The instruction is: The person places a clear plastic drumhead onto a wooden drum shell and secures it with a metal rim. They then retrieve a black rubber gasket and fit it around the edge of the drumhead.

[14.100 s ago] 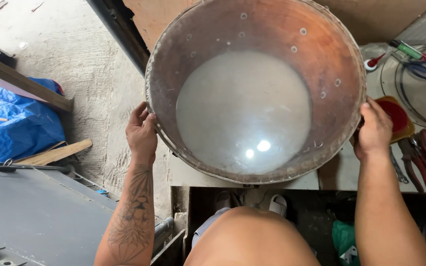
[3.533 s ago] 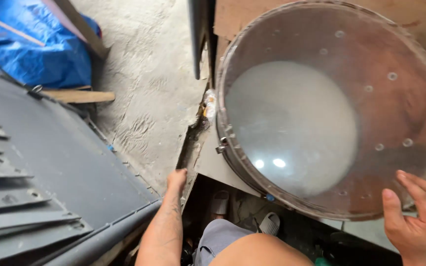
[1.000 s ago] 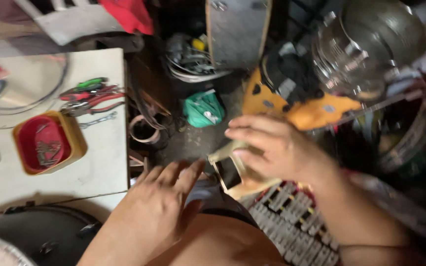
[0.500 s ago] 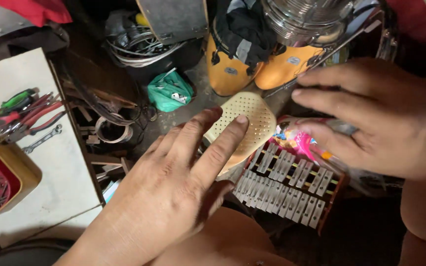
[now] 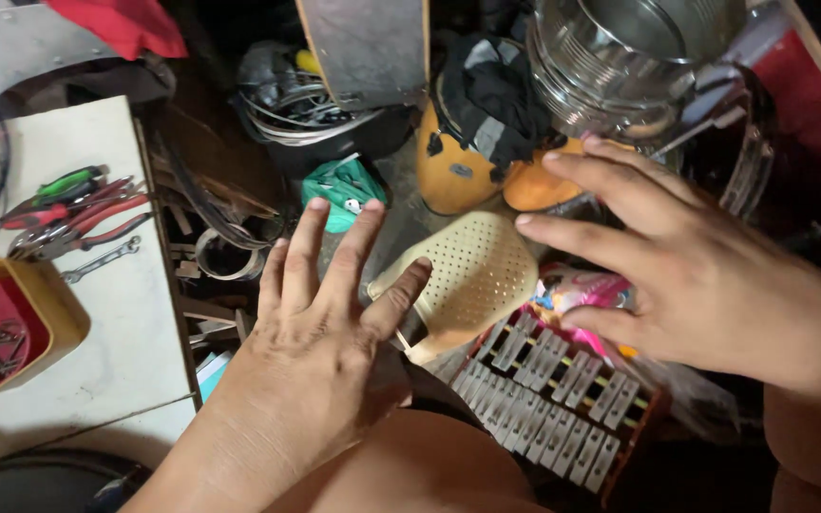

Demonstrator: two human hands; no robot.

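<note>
My left hand [image 5: 320,332] hovers with fingers spread above a cluttered floor, its index finger close to a cream perforated plastic piece [image 5: 472,271]. My right hand [image 5: 686,256] is spread open too, held over a pink wrapper [image 5: 582,290] and a small metal-bar xylophone [image 5: 553,389] in a wooden frame. Neither hand holds anything. My bare knee fills the bottom middle.
A white table [image 5: 97,313] at left carries pliers [image 5: 73,204], a wrench and a yellow tub [image 5: 11,323] of screws. Ahead lie orange shoes [image 5: 472,166], a green packet [image 5: 344,190], coiled wires [image 5: 287,109], a board and a shiny metal drum shell [image 5: 634,57].
I have turned away from the large drum to the floor clutter. In the last second both hands opened and drew slightly apart over the cream piece; the view shifted a little.
</note>
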